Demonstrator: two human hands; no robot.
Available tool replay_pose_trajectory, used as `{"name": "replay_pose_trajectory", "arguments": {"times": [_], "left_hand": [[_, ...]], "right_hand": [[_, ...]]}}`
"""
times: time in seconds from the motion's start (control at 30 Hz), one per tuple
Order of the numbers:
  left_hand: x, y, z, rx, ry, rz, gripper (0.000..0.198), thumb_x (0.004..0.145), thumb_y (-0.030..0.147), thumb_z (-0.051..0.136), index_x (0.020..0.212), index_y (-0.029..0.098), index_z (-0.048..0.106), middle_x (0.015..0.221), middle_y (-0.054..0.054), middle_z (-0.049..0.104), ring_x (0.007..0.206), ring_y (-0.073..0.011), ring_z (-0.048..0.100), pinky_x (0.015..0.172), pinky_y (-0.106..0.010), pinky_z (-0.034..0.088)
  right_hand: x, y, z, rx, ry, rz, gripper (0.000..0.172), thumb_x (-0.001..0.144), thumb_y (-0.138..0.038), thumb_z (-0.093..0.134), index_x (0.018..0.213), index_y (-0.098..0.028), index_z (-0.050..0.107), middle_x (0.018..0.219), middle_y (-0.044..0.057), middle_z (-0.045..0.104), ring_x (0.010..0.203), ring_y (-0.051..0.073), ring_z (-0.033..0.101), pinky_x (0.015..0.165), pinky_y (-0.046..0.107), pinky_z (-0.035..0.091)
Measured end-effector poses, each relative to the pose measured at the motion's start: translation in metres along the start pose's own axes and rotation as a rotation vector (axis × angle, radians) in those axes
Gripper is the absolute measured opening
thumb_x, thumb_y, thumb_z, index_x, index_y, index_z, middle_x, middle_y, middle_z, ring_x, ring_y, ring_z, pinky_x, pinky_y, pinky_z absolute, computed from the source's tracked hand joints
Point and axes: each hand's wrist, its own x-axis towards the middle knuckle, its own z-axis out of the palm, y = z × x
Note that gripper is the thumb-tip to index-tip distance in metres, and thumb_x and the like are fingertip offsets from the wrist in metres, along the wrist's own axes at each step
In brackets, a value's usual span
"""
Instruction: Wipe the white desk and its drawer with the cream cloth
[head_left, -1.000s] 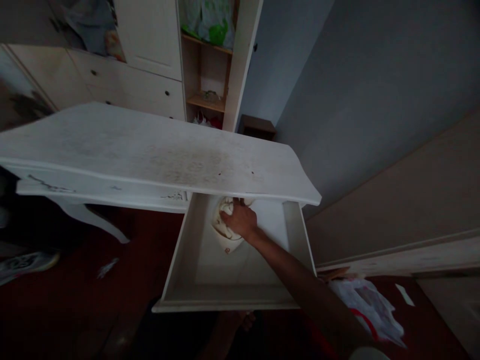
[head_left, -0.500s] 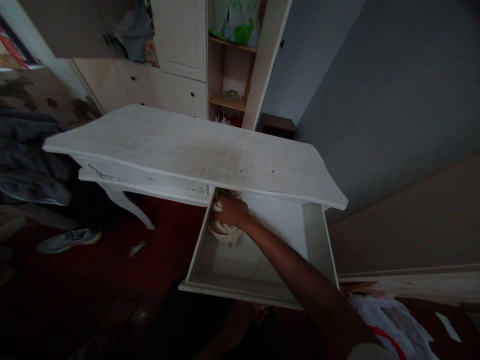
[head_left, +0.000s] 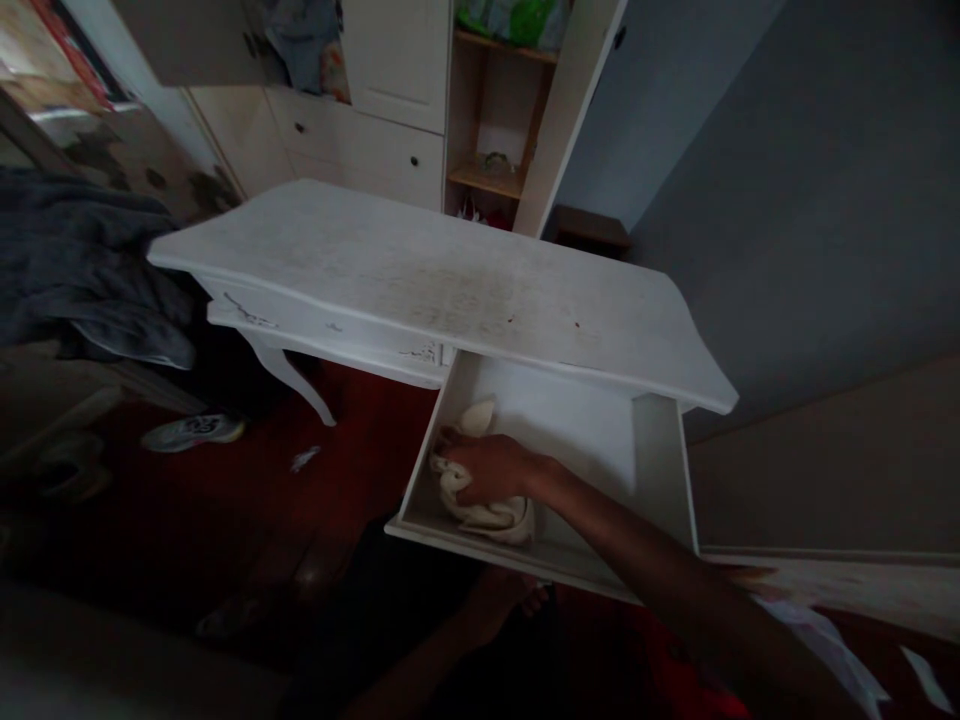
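My right hand (head_left: 491, 468) reaches into the open drawer (head_left: 660, 470) of a white table (head_left: 420, 290). Its fingers are closed on a crumpled cream cloth (head_left: 487, 512) that lies on the drawer floor near the front left corner. A part of the cloth sticks up behind the hand against the drawer's left wall. My left hand is hard to make out; a dim forearm shape lies low in the dark below the drawer.
White wardrobe (head_left: 397, 70) with drawers and open shelves (head_left: 495, 175) stands behind the table. Dark bedding (head_left: 82, 270) lies at left, a sneaker (head_left: 191, 432) on the red floor, a white plastic bag (head_left: 832, 650) at lower right. Grey wall at right.
My right hand has drawn the cloth from the back of the drawer toward its front left corner. The view has swung left and down.
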Motion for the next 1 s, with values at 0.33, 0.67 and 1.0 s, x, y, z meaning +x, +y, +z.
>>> {"name": "replay_pose_trajectory", "arguments": {"times": [0.33, 0.67, 1.0], "left_hand": [[0.002, -0.003, 0.000, -0.006, -0.015, 0.020, 0.067, 0.065, 0.077, 0.065, 0.075, 0.011, 0.072, 0.074, -0.009, 0.070, 0.062, -0.0143, 0.059, 0.059, -0.027, 0.046], [0.001, -0.003, -0.003, 0.010, -0.007, 0.001, 0.067, 0.063, 0.075, 0.068, 0.079, 0.011, 0.072, 0.079, -0.010, 0.071, 0.065, -0.0145, 0.060, 0.060, -0.026, 0.047], [0.002, -0.004, -0.004, -0.019, 0.005, -0.036, 0.060, 0.060, 0.068, 0.073, 0.080, 0.012, 0.072, 0.078, -0.007, 0.070, 0.067, -0.0131, 0.058, 0.059, -0.025, 0.045]], "right_hand": [[-0.005, -0.019, -0.007, -0.051, -0.218, -0.158, 0.058, 0.072, -0.019, 0.067, 0.128, -0.034, 0.061, 0.127, 0.004, 0.069, 0.107, 0.030, 0.068, 0.085, 0.041, 0.052], [-0.004, -0.006, -0.006, 0.265, -0.184, -0.180, 0.058, 0.068, -0.013, 0.065, 0.121, -0.035, 0.067, 0.125, -0.001, 0.070, 0.111, 0.025, 0.066, 0.094, 0.038, 0.049], [-0.033, 0.024, -0.020, 0.867, 0.816, 0.187, 0.064, 0.075, -0.040, 0.073, 0.134, -0.022, 0.054, 0.132, 0.007, 0.063, 0.121, 0.027, 0.058, 0.108, 0.045, 0.042]]}}
